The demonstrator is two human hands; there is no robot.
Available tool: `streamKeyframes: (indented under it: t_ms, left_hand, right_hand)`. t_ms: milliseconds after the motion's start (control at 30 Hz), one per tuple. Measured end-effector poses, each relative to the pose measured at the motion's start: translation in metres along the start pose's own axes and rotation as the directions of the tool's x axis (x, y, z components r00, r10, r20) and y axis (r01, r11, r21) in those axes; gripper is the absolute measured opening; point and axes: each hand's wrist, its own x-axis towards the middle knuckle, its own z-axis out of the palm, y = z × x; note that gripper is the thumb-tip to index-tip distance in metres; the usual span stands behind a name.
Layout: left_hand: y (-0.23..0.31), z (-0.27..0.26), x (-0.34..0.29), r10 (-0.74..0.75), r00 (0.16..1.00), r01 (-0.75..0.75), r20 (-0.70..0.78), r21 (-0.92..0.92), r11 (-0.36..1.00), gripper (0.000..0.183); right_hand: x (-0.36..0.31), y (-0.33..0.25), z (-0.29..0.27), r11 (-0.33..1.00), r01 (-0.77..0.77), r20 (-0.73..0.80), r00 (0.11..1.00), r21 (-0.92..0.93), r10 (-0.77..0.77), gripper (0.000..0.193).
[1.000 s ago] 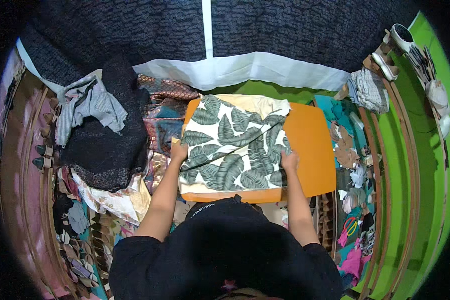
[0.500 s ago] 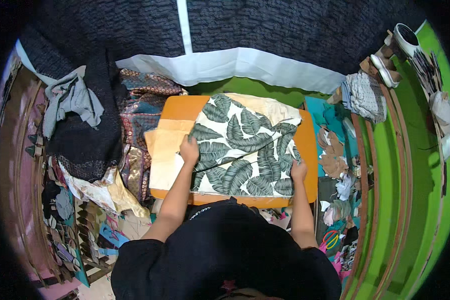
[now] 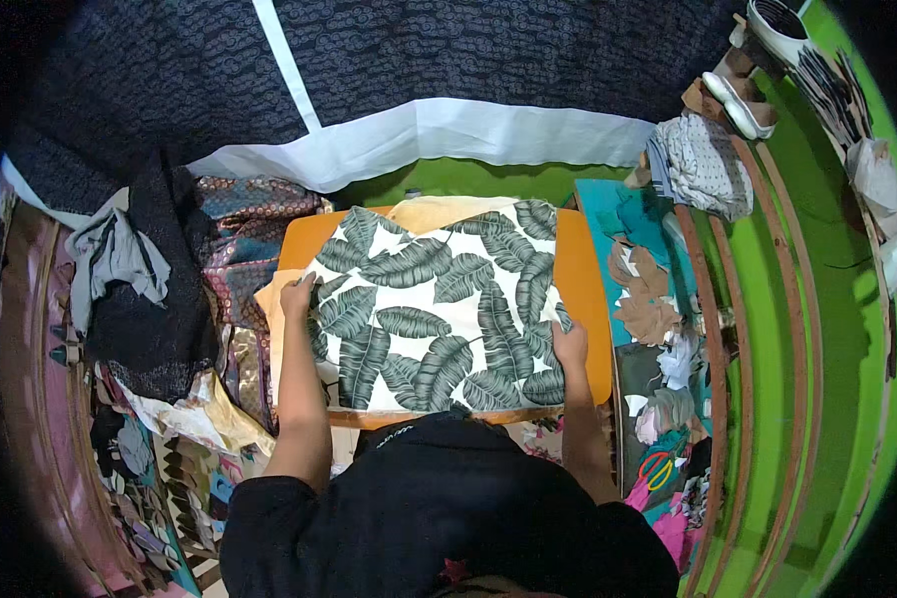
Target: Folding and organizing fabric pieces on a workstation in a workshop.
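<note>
A white fabric piece with dark green leaf print (image 3: 424, 314) spreads over the orange tabletop (image 3: 586, 299) in front of me. At its left edge my left hand (image 3: 296, 296) is closed, pinching the cloth. My right hand (image 3: 569, 344) grips the opposite edge, where a small fold of the fabric turns up at the fingers. Cream-coloured fabric (image 3: 429, 212) shows from under the print at the far edge and also peeks out by my left hand.
Patterned maroon and blue cloth (image 3: 234, 234) and black lace-like fabric (image 3: 149, 334) lie at the left. At the right are brown scraps (image 3: 643, 299), scissors with coloured handles (image 3: 656, 470), a bundled dotted cloth (image 3: 703, 164) and wooden rails (image 3: 713, 369). A dark patterned curtain (image 3: 488, 60) hangs behind.
The leaf-print fabric has been pulled wider and flatter, its left edge now further left over the cream cloth. My left hand moved left; the whole view has shifted slightly.
</note>
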Motion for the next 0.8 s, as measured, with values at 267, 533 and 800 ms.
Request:
streamKeyframes:
  t_ms: [267,533,800]
  left_hand:
    - [0.042,0.016,0.004,0.338,0.939,-0.342,0.056,0.078,0.936,0.032]
    - [0.034,-0.02,-0.041,-0.278,0.679,0.45,-0.679,0.086,0.889,0.044]
    - [0.14,0.107,-0.078,0.78,0.584,-0.67,-0.224,0.411,0.619,0.041]
  right_hand:
    - [0.053,-0.023,0.027,0.994,0.083,-0.051,0.996,0.073,-0.079,0.029]
    - [0.055,-0.015,0.031,1.0,0.004,0.019,1.0,0.028,-0.005,0.023]
    - [0.042,-0.034,0.027,0.962,0.222,-0.056,0.975,0.159,-0.216,0.021]
